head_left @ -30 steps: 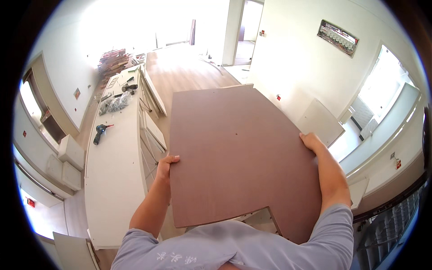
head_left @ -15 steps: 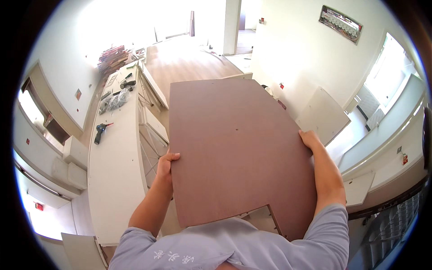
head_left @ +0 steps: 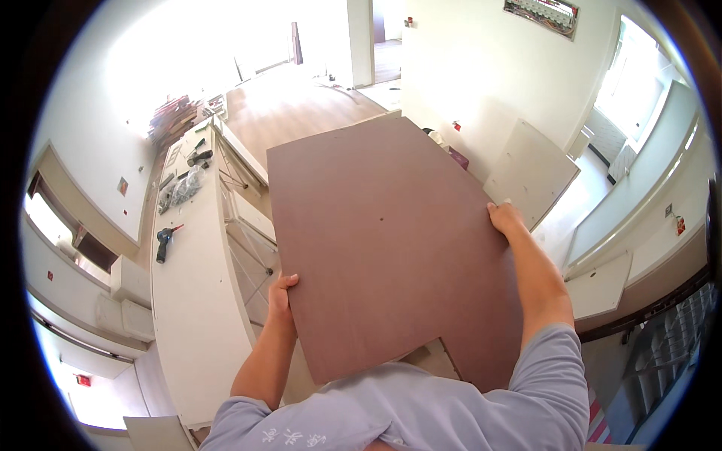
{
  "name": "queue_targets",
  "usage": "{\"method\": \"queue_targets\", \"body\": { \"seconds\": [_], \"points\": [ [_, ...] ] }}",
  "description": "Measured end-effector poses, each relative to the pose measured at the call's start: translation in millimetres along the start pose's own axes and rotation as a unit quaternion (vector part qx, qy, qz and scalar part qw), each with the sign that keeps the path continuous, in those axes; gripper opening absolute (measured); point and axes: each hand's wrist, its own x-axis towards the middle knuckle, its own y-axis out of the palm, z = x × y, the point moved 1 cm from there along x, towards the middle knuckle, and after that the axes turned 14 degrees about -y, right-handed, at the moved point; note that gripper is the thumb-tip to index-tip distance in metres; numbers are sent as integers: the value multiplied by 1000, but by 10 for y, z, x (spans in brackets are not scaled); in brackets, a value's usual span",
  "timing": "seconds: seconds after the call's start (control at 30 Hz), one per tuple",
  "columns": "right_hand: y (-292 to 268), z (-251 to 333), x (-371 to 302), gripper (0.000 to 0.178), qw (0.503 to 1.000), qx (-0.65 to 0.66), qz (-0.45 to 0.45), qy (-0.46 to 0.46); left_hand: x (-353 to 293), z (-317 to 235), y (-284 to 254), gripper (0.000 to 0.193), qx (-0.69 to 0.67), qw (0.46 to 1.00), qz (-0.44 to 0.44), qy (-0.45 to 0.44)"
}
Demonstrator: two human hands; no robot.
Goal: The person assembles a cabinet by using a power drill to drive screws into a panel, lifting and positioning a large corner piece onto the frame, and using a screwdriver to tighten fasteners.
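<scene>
Both hands grip a large brown board (head_left: 383, 240) held flat in front of the chest: the left hand (head_left: 280, 295) closed on its left edge, the right hand (head_left: 505, 218) on its right edge. A clear plastic bag (head_left: 184, 188) (contents unclear) lies on the long white counter (head_left: 192, 301) at left, and a small red sign (head_left: 83, 380) sits low on the left wall.
</scene>
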Motion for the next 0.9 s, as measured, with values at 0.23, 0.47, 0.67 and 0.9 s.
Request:
{"method": "queue_targets", "body": {
  "seconds": [0.23, 0.47, 0.67, 0.9],
  "points": [
    [-96, -72, -547, 54, 992, 31, -66, -98, 178, 169, -322, 59, -4, 1000, -10, 11],
    [-777, -1537, -2446, 35, 931, 1, -357, -82, 335, 162, -334, 65, 3, 999, 30, -29],
    [539, -2425, -4285, 39, 830, 408, -288, 248, 312, 211, -393, 63, 4, 994, 77, -75],
    [796, -376, -4392, 79, 502, 858, -49, 102, 350, 181, -354, 57, -54, 986, 149, -59]
  ]
}}
